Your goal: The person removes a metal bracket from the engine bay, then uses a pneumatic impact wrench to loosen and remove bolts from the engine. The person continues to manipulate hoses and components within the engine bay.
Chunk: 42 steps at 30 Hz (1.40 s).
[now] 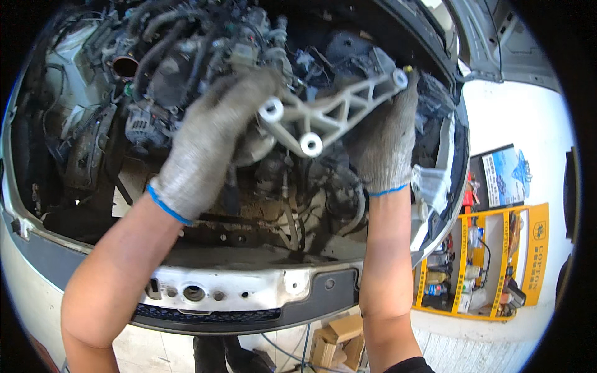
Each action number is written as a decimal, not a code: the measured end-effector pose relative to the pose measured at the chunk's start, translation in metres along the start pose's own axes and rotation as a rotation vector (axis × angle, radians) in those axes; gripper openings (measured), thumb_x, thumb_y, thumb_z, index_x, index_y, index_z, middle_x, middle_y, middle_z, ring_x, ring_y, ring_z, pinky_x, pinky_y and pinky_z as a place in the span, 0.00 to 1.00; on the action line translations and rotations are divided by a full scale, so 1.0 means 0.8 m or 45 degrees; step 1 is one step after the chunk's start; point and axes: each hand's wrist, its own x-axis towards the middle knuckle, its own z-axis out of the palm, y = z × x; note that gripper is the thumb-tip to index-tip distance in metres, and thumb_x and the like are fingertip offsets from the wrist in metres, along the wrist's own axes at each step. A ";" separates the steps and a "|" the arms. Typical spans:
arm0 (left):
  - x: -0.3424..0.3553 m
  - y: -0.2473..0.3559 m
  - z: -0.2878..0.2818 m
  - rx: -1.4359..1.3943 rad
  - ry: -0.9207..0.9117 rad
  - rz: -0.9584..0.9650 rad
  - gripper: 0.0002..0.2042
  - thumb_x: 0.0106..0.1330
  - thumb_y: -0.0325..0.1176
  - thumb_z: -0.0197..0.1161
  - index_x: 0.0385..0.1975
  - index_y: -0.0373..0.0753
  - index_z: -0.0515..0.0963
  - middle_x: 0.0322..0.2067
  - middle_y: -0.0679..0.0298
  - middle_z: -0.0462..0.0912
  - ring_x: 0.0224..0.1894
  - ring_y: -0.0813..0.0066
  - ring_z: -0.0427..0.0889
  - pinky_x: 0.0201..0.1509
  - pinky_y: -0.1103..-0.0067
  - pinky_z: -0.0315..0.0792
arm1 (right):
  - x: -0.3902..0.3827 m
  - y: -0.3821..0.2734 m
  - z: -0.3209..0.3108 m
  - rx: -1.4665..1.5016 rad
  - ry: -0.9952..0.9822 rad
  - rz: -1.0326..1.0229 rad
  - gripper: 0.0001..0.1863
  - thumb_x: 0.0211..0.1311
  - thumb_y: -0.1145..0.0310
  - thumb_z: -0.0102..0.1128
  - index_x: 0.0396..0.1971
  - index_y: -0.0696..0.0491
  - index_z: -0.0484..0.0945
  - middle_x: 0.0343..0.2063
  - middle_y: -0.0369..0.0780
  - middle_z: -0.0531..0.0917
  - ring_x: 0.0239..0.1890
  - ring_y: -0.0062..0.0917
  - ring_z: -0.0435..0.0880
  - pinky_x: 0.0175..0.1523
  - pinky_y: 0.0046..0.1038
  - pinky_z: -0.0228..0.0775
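A cast, light-grey metal engine bracket (320, 118) with triangular openings and round bolt bosses is held up over the open engine bay. My left hand (211, 137), in a grey knit glove with a blue cuff, grips its left end; the fingertips are behind the metal. At the bracket's right end my right hand (390, 146), gloved the same way, closes around it near the upper boss, with most of its fingers out of sight. Below and behind the bracket lie dark hoses and engine parts.
The alternator (143, 127) and the hose-covered engine (171, 78) fill the left and back of the bay. A white front crossmember (242, 287) runs along the near edge. On the right stands a yellow shelf (497, 264) with bottles. A cardboard box (339, 339) sits on the floor.
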 end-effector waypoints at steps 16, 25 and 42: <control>-0.007 0.030 -0.014 -0.026 -0.495 -0.013 0.20 0.70 0.50 0.64 0.43 0.35 0.80 0.29 0.64 0.85 0.24 0.82 0.75 0.28 0.85 0.65 | 0.025 -0.034 -0.110 -1.570 -0.668 -0.881 0.32 0.59 0.58 0.71 0.62 0.54 0.74 0.53 0.43 0.85 0.57 0.35 0.83 0.64 0.33 0.75; -0.008 0.013 -0.073 0.148 -0.558 0.412 0.19 0.61 0.42 0.69 0.36 0.27 0.84 0.33 0.53 0.86 0.38 0.68 0.83 0.43 0.75 0.75 | 0.033 -0.005 -0.117 -1.230 -0.654 0.081 0.27 0.68 0.56 0.64 0.61 0.56 0.75 0.49 0.44 0.87 0.52 0.32 0.86 0.60 0.33 0.78; 0.021 -0.023 -0.036 1.317 0.133 1.170 0.20 0.60 0.30 0.71 0.54 0.49 0.84 0.54 0.56 0.85 0.52 0.58 0.87 0.58 0.73 0.81 | 0.008 0.068 -0.046 -0.532 -0.423 0.445 0.19 0.67 0.62 0.61 0.53 0.55 0.79 0.44 0.41 0.87 0.42 0.30 0.88 0.50 0.31 0.84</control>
